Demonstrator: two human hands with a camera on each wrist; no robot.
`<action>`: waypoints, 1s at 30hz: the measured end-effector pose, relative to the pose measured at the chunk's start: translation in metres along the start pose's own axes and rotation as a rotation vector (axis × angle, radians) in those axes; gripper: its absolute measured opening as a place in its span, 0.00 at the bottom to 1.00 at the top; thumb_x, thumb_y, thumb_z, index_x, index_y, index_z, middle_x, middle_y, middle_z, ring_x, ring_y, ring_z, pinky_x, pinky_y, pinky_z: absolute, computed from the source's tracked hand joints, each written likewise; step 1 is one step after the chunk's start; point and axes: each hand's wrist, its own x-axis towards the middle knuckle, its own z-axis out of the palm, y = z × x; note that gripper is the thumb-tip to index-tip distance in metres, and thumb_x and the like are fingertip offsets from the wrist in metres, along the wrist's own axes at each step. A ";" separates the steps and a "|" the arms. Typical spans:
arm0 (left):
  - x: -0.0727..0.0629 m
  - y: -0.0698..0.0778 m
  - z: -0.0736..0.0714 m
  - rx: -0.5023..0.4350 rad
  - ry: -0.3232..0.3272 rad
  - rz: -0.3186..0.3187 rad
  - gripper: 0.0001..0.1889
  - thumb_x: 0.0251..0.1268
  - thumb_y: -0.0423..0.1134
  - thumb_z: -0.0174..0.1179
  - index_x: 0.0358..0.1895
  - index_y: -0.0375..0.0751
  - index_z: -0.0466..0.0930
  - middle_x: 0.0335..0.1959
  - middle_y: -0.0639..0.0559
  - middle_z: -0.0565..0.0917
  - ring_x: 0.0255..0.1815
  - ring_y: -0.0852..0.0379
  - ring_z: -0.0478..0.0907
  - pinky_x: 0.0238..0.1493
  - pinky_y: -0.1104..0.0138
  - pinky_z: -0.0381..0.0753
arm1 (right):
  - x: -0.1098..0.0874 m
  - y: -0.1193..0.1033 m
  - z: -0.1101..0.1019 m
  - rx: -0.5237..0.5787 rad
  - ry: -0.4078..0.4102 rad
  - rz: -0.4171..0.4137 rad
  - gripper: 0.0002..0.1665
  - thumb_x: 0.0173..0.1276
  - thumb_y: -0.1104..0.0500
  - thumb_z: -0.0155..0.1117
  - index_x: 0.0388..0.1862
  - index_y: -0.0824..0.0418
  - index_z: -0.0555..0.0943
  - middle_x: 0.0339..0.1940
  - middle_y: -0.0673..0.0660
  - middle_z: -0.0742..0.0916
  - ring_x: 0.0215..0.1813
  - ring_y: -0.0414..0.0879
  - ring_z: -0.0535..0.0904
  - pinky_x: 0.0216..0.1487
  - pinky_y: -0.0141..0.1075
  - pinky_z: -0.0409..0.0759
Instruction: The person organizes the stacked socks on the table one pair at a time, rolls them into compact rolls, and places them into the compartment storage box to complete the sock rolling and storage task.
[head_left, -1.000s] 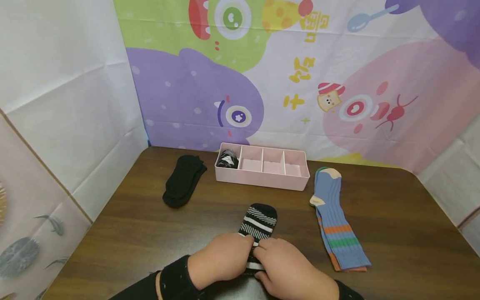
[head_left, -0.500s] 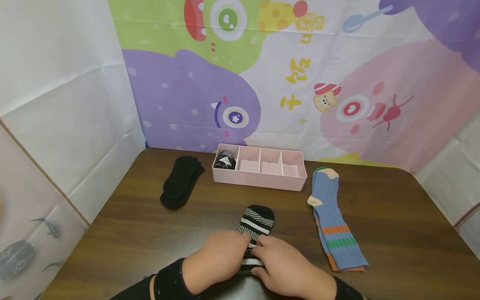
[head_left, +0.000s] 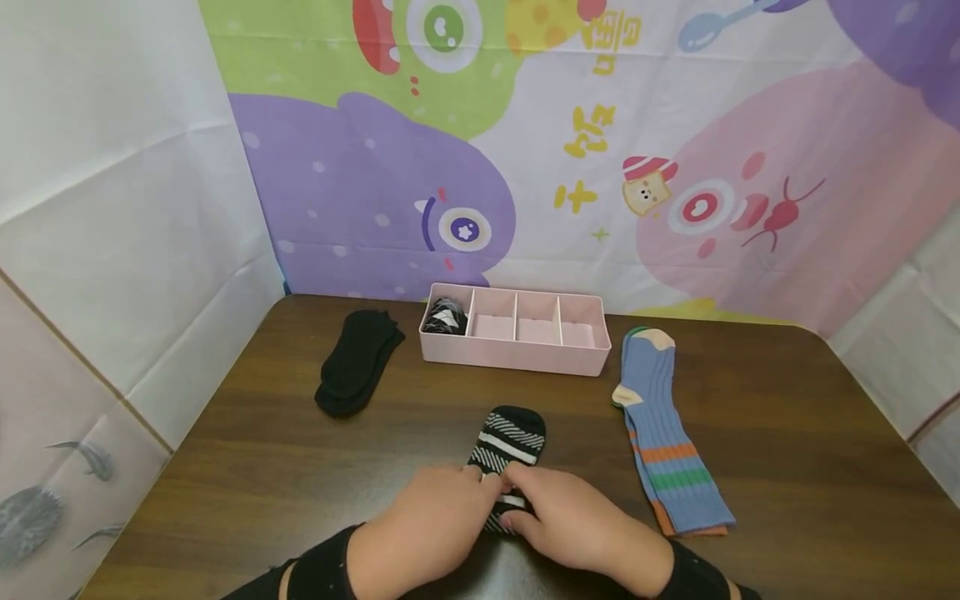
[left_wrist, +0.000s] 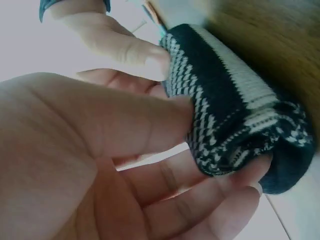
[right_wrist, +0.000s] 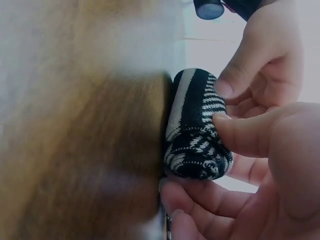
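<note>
A black and white striped sock [head_left: 512, 435] lies on the table, its black far end flat and its near part rolled up under my hands. My left hand [head_left: 431, 521] pinches the roll from the left, thumb on top and fingers curled beneath. From the right, my right hand [head_left: 573, 517] grips the same roll between thumb and fingers. The left wrist view shows the rolled sock [left_wrist: 215, 85] with its folded layers at one end. In the right wrist view the spiral end of the roll [right_wrist: 195, 155] faces the camera, close against the tabletop.
A pink box [head_left: 517, 354] with compartments stands at the back, a black and white bundle [head_left: 446, 317] in its leftmost one. Black socks [head_left: 358, 362] lie to the left. Long blue socks [head_left: 660, 425] with orange and green stripes lie to the right. A cartoon cloth [head_left: 375, 192] hangs behind.
The near end of the striped sock has moved slightly away from me as its rolled part turns under my fingers. Both hands have shifted their grip on it. The other socks and box stay put.
</note>
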 end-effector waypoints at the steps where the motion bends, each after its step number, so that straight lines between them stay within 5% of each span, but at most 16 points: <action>1: 0.001 -0.001 0.000 -0.005 0.005 -0.001 0.14 0.72 0.40 0.65 0.57 0.49 0.82 0.44 0.51 0.85 0.44 0.57 0.82 0.42 0.60 0.83 | 0.000 -0.001 0.000 -0.014 0.009 -0.007 0.11 0.73 0.48 0.69 0.49 0.45 0.77 0.45 0.40 0.83 0.45 0.35 0.78 0.46 0.40 0.79; 11: 0.008 -0.016 0.010 -0.063 0.105 0.039 0.12 0.68 0.35 0.67 0.53 0.48 0.84 0.44 0.52 0.85 0.42 0.57 0.83 0.41 0.60 0.83 | -0.003 -0.014 0.004 -0.342 0.187 -0.096 0.11 0.69 0.50 0.73 0.43 0.54 0.83 0.40 0.44 0.77 0.43 0.40 0.74 0.45 0.39 0.78; 17: 0.014 -0.025 0.012 -0.118 0.119 0.062 0.17 0.60 0.32 0.71 0.53 0.48 0.85 0.45 0.54 0.80 0.36 0.59 0.80 0.38 0.62 0.83 | -0.005 -0.019 0.005 -0.461 0.171 -0.118 0.15 0.69 0.49 0.72 0.46 0.57 0.86 0.41 0.48 0.80 0.45 0.45 0.77 0.48 0.44 0.79; 22: 0.017 -0.027 0.013 -0.125 0.109 0.054 0.16 0.62 0.32 0.68 0.53 0.47 0.85 0.46 0.54 0.82 0.43 0.58 0.82 0.46 0.59 0.83 | -0.005 -0.018 0.003 -0.500 0.122 -0.088 0.23 0.64 0.47 0.76 0.51 0.59 0.86 0.44 0.50 0.80 0.48 0.46 0.77 0.49 0.45 0.79; 30: 0.019 -0.026 0.013 -0.150 0.113 0.028 0.11 0.69 0.34 0.63 0.51 0.47 0.84 0.46 0.51 0.86 0.46 0.57 0.84 0.47 0.60 0.83 | -0.005 -0.017 0.004 -0.482 0.166 -0.098 0.19 0.65 0.52 0.75 0.51 0.60 0.84 0.42 0.51 0.83 0.46 0.47 0.80 0.49 0.44 0.80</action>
